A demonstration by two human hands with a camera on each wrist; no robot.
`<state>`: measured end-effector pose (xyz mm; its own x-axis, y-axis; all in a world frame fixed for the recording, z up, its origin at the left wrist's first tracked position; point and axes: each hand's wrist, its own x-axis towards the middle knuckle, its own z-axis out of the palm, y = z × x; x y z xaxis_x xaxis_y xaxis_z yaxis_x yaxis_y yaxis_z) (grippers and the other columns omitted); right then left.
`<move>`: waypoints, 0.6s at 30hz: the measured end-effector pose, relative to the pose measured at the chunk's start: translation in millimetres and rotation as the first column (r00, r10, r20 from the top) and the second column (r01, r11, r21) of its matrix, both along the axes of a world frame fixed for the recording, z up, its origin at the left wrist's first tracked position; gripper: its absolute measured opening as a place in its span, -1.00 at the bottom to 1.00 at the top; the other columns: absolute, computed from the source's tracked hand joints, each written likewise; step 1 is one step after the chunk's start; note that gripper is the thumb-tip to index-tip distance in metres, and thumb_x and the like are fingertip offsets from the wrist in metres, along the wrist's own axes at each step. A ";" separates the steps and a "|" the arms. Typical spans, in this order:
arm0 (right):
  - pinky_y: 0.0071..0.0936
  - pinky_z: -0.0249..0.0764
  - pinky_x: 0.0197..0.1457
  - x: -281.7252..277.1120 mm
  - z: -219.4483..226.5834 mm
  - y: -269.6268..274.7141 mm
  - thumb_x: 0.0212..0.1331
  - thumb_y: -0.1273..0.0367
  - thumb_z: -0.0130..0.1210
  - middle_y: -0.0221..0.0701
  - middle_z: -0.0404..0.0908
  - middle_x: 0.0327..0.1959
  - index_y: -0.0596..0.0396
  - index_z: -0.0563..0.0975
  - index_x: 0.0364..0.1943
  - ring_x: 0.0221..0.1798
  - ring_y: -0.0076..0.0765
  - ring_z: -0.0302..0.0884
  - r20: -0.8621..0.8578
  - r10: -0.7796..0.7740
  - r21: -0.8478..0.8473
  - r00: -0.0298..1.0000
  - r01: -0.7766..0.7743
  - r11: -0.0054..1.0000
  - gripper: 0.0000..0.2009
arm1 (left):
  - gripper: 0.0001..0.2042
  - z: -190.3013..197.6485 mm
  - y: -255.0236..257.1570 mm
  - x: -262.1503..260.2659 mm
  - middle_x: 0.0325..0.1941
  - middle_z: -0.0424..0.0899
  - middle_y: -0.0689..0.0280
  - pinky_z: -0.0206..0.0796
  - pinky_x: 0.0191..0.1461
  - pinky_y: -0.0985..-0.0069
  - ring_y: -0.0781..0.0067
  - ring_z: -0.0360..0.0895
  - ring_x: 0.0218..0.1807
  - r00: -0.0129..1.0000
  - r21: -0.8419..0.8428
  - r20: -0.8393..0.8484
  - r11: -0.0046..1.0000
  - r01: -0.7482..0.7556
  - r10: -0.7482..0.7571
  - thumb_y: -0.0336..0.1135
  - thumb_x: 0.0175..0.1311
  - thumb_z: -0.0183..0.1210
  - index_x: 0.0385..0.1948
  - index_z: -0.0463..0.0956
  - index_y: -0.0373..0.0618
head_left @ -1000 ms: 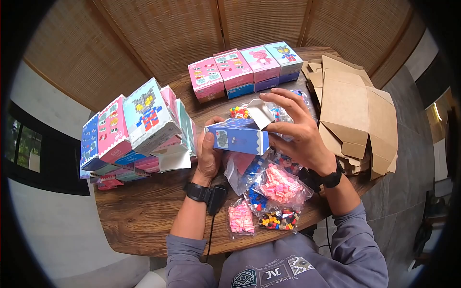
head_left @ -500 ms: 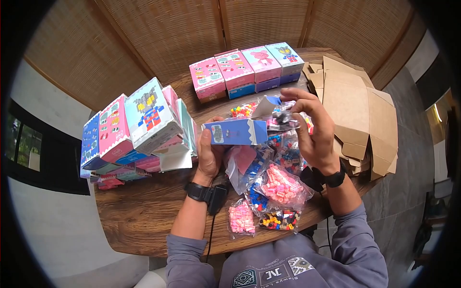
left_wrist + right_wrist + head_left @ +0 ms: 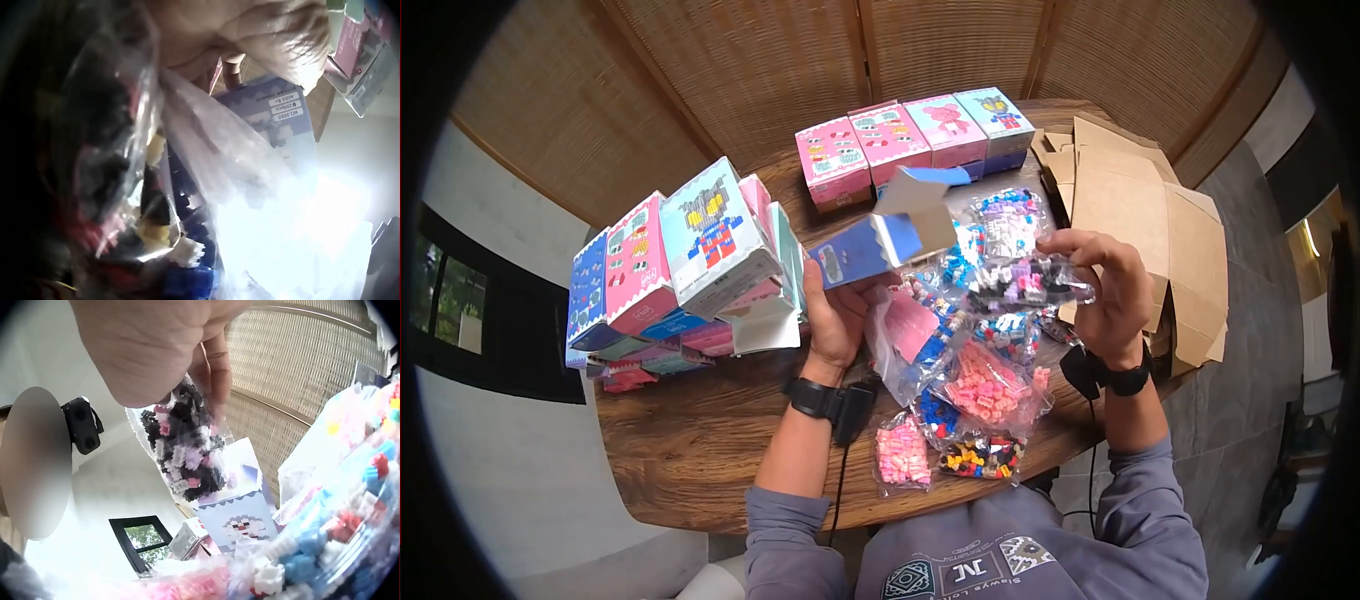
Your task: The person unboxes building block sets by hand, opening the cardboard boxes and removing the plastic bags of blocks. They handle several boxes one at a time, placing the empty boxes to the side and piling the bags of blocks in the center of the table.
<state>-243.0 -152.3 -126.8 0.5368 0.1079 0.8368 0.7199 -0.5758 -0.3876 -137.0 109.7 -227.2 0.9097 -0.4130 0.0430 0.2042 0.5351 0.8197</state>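
The blue box (image 3: 855, 254) is being gripped by the left hand (image 3: 837, 325); the black-and-pink brick bag (image 3: 1022, 283) is being pinched by the right hand (image 3: 1118, 300) above other bags (image 3: 990, 385)

You are in what looks like a room of a home: a wood-grain desk (image 3: 700, 430) before woven panels (image 3: 960, 50), pale walls (image 3: 510, 440), a dark-framed window (image 3: 495, 320) showing greenery, and a grey tiled floor (image 3: 1250, 350) beside you.

The left hand (image 3: 837, 328) grips, thumb extended; the right hand (image 3: 1116, 296) pinches, fingers bent.
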 end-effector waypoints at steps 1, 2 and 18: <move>-0.38 0.62 -0.16 -2.0 1.1 -0.4 0.05 0.76 0.03 -0.06 0.70 -0.26 0.25 0.41 -0.18 -0.17 -0.14 0.73 0.013 0.003 -0.026 1.000 -0.002 1.000 -0.74 | -0.24 1.4 -0.5 0.2 -0.09 0.68 0.14 0.45 0.05 0.31 0.23 0.64 -0.08 1.000 -0.007 -0.003 1.000 -0.006 0.006 0.41 0.35 -0.28 0.10 0.45 -0.19; -0.38 0.63 -0.19 -3.5 -0.4 1.7 0.01 0.74 0.10 -0.12 0.71 -0.26 0.23 0.46 -0.24 -0.20 -0.18 0.74 0.018 -0.002 0.029 1.000 0.002 1.000 -0.76 | -0.23 2.0 -0.6 0.1 -0.09 0.69 0.14 0.44 0.04 0.32 0.23 0.64 -0.09 1.000 -0.014 -0.006 1.000 -0.013 0.013 0.42 0.35 -0.29 0.09 0.46 -0.19; -0.32 0.57 -0.11 -12.3 18.5 17.3 -0.06 0.49 0.38 -0.36 0.67 -0.15 0.09 0.64 -0.31 -0.12 -0.20 0.64 -0.329 0.233 -0.225 0.915 -0.316 0.922 -0.80 | -0.34 -12.5 -1.1 1.8 0.08 0.59 0.25 0.36 0.20 0.35 0.34 0.55 0.09 0.996 -0.106 -0.061 0.992 -0.065 0.059 0.33 0.37 -0.14 0.17 0.38 -0.09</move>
<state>-255.2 -134.9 -108.3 0.6672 0.4840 0.5663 0.7433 -0.4829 -0.4630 -135.2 108.6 -239.7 0.9355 -0.3518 0.0313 0.2130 0.6326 0.7446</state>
